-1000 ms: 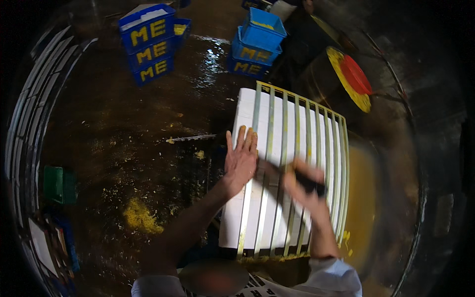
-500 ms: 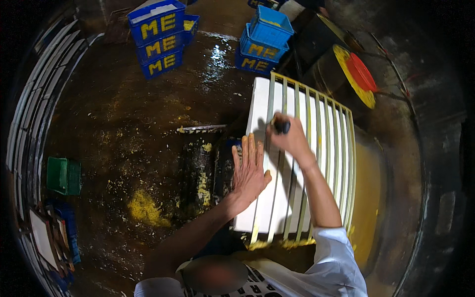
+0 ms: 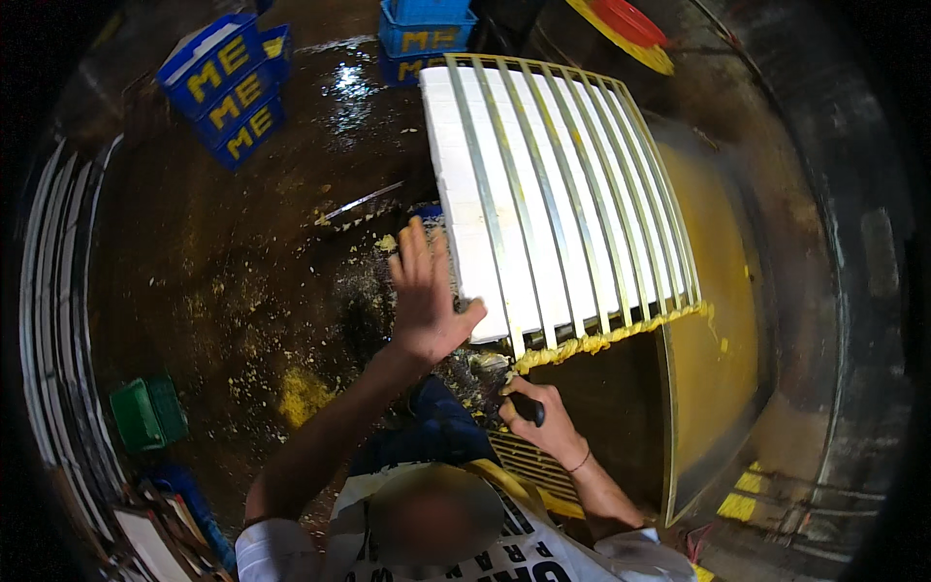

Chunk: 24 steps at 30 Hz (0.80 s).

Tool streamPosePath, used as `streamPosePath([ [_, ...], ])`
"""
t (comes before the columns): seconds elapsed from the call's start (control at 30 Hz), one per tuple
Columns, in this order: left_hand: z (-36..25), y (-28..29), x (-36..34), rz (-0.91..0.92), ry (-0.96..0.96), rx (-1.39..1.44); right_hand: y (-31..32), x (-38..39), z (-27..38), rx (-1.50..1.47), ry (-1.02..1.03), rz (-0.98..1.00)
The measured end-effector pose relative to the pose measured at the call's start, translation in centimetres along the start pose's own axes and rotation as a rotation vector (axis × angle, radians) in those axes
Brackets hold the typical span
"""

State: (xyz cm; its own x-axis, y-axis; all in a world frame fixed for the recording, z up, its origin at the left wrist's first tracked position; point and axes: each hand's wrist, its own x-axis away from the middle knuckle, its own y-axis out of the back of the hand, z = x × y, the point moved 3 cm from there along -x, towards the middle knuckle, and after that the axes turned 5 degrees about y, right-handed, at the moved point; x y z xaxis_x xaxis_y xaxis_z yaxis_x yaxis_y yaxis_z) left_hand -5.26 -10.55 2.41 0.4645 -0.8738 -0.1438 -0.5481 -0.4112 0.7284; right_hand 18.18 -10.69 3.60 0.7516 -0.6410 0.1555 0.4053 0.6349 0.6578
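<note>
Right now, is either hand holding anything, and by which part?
The right hand grips a dark-handled tool by its handle; its other end is unclear. The left hand is open, holding nothing.

White rectangular slab (image 3: 460, 175), striped by yellow-smeared silvery metal bars (image 3: 517, 339); black rounded tool handle (image 3: 529, 410); blue plastic crates (image 3: 233, 92), yellow-lettered; green plastic bin (image 3: 147, 413); red round basin (image 3: 630, 21).

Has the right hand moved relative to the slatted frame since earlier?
Yes. Against the slatted frame, the right hand has drawn back: it was over the frame earlier, and now sits just past its near edge.
</note>
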Motion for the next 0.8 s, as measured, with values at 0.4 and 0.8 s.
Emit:
streamPosePath([
  [0.4, -2.4, -4.5, -10.5, 0.023, -0.459, -0.086, -13.4, 1.4, -13.6, -0.554, -0.549, -0.985],
  [0.8, 6.7, -6.4, -46.1, -0.163, -0.428, -0.357, -5.4, -2.8, -6.6, -1.342, -0.618, -1.459],
])
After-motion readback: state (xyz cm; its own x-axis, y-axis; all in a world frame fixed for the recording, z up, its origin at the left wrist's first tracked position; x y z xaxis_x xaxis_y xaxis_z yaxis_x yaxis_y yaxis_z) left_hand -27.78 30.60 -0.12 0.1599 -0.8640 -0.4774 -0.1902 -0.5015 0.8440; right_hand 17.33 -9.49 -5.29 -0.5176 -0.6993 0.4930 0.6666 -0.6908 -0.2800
